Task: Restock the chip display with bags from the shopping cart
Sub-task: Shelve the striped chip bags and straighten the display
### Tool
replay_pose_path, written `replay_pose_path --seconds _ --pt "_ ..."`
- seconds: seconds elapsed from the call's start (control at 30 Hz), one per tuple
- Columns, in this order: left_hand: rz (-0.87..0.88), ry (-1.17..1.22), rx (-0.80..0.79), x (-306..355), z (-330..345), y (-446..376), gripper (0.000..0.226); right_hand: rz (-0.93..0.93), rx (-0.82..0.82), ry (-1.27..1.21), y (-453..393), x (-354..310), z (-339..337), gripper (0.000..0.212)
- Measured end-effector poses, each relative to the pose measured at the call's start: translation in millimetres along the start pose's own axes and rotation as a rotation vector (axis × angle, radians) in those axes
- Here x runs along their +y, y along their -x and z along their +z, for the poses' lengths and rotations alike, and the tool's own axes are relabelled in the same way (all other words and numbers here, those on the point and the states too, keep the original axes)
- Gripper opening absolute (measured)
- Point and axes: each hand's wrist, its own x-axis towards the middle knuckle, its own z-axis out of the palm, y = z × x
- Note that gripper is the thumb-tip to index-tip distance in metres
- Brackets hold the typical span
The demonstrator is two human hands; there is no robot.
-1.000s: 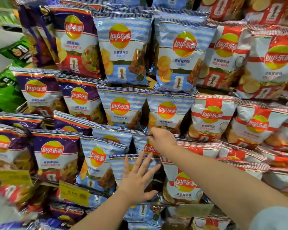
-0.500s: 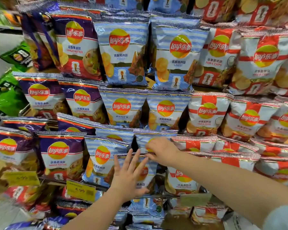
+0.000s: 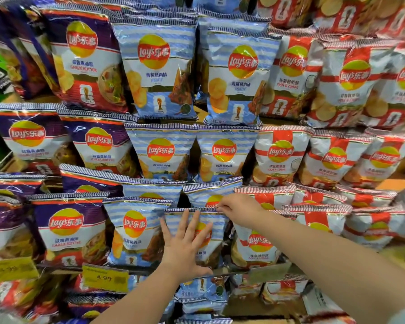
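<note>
Blue chip bag (image 3: 216, 222) now stood upright in front row, pushed back since earlier. Left hand (image 3: 185, 246) pressed flat, fingers spread; right hand (image 3: 237, 208) fingers pinched on top seam.

I see glossy plastic-film bags (image 3: 160, 73) with crinkled, light-catching faces and ribbed crimped top seals. The blue bag (image 3: 216, 226) under my hands shows the same shiny film. The price tag (image 3: 105, 278) is matt yellow paper.
</note>
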Motion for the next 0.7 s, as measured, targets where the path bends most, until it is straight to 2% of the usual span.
replay_pose_path --seconds 0.17,0.33,0.4,0.47,0.5,0.53,0.6,0.67,0.7 --pt "0.014 0.026 -0.027 9 8 -12 0.131 0.070 0.059 0.045 1 6 -4 0.030" --pt "0.021 0.025 -0.020 13 13 -19 0.136 0.197 0.110 -0.115 0 9 -3 0.029" --pt "0.020 0.033 -0.026 11 15 -18 0.137 0.066 0.253 -0.079 -3 9 -4 0.028" --pt "0.021 0.031 -0.040 11 14 -16 0.137 -0.183 0.433 0.033 -11 10 -7 0.021" --pt "0.023 0.030 -0.052 10 13 -15 0.136 -0.251 0.444 0.075 -18 10 -8 0.026" --pt "0.037 0.027 -0.045 10 14 -14 0.135 -0.301 0.396 0.114 -25 9 -10 0.035" --pt "0.045 0.026 -0.053 9 14 -12 0.132 -0.224 0.165 0.190 -36 -1 -18 0.050" --pt "0.038 0.047 -0.056 11 12 -10 0.128 -0.068 -0.020 0.272 -46 -9 -20 0.051" --pt "0.037 0.045 -0.055 12 9 -10 0.126 -0.056 -0.026 0.300 -49 -12 -20 0.045"
